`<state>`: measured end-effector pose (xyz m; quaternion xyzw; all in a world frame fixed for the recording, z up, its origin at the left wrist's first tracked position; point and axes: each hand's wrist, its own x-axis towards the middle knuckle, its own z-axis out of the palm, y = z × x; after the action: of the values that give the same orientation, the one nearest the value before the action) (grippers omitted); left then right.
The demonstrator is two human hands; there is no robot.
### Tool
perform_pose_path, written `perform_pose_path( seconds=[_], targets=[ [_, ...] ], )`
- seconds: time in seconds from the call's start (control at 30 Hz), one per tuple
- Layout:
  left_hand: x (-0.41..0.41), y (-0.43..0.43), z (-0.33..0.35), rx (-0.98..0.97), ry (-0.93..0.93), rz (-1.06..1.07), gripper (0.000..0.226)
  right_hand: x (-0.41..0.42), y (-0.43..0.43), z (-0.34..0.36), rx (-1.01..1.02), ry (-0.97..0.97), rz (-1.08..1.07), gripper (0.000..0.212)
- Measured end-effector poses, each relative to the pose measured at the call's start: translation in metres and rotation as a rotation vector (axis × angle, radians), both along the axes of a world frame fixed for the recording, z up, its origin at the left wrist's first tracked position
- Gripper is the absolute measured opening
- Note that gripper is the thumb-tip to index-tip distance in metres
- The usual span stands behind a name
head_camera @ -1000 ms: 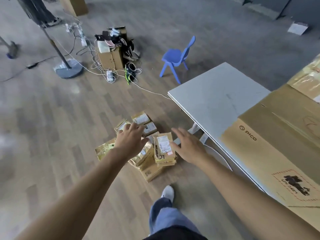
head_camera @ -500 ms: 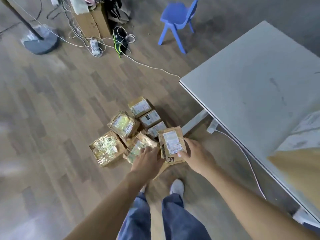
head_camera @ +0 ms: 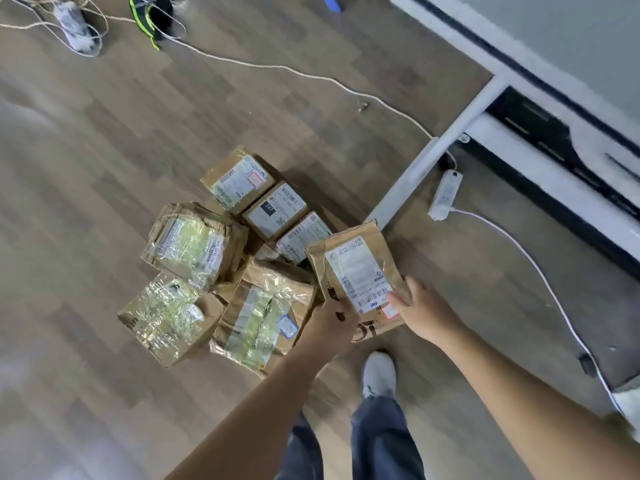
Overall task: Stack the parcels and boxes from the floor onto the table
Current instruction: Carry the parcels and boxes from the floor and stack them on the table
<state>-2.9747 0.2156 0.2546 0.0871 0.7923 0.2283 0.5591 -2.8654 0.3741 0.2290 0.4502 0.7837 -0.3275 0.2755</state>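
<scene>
Several brown parcels lie in a heap on the wooden floor. Both hands hold one flat brown parcel (head_camera: 360, 268) with a white label at the heap's right side. My left hand (head_camera: 334, 323) grips its near left edge; my right hand (head_camera: 420, 315) pinches its near right corner, thumb on the label. To the left lie a tape-wrapped parcel (head_camera: 263, 317), another taped one (head_camera: 166, 317) and a crumpled one (head_camera: 194, 242). Behind them sit three small boxes in a row (head_camera: 275, 211). The white table (head_camera: 571, 39) fills the upper right.
A white table leg (head_camera: 429, 164) slants down just behind the held parcel. A power strip (head_camera: 445, 194) and its white cable (head_camera: 540, 268) lie on the floor to the right. More cables and a shoe lie at the top left. My feet stand below the heap.
The view has dropped closer to the heap. My left hand has shifted from the taped parcel to the flat parcel's left edge, and both hands now hold it, raised slightly at its near end.
</scene>
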Motion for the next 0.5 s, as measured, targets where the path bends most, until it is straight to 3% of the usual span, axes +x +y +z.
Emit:
perform_pose_path(
  seconds=[0.1, 0.17, 0.37, 0.5],
  targets=[
    [0.001, 0.003, 0.004, 0.053, -0.055, 0.08, 0.005, 0.0, -0.008, 0.003, 0.018, 0.127, -0.082, 0.036],
    [-0.002, 0.005, 0.021, 0.08, -0.113, 0.152, 0.011, -0.003, -0.012, 0.021, 0.048, 0.234, -0.153, 0.016],
    [-0.01, -0.003, 0.123, 0.15, -0.251, 0.244, 0.029, -0.005, -0.009, 0.131, -0.127, 0.292, -0.285, 0.018],
    [-0.015, -0.012, 0.209, 0.173, -0.289, 0.285, 0.008, -0.012, -0.01, 0.225, -0.169, 0.288, -0.299, 0.025]
  ],
)
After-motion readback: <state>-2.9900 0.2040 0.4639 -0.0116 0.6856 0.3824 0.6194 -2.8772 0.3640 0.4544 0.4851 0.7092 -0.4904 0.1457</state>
